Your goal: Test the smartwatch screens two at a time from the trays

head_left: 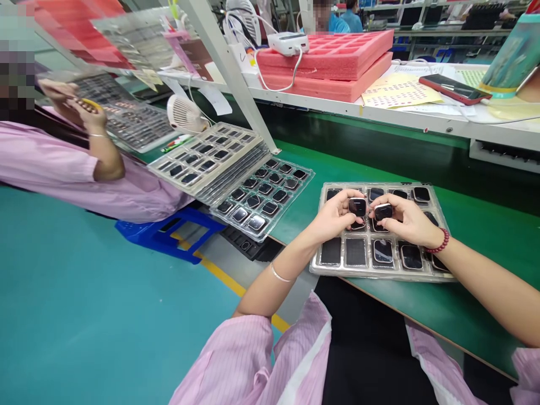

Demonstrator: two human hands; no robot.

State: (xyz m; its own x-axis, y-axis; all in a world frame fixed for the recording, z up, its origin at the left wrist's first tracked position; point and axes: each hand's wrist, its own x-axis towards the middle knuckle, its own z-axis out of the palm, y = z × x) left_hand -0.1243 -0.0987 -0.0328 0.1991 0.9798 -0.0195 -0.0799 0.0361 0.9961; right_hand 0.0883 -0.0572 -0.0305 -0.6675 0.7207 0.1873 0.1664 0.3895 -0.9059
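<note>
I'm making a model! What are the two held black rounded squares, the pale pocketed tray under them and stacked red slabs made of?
Held black rounded squares: probably glossy glass faces, judging by their sheen; rim material unclear.
Pale rectangular pocketed tray: likely shiny moulded plastic, glinting along its ridges.
Stacked red rectangular slabs: probably matte foam, with dull, rough-looking sides.

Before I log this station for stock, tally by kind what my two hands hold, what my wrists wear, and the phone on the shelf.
Dark-faced devices: 2, one in the left hand, one in the right hand
Silver bangle: 1
Red beaded bracelet: 1
Phone: 1
Total: 5
</note>
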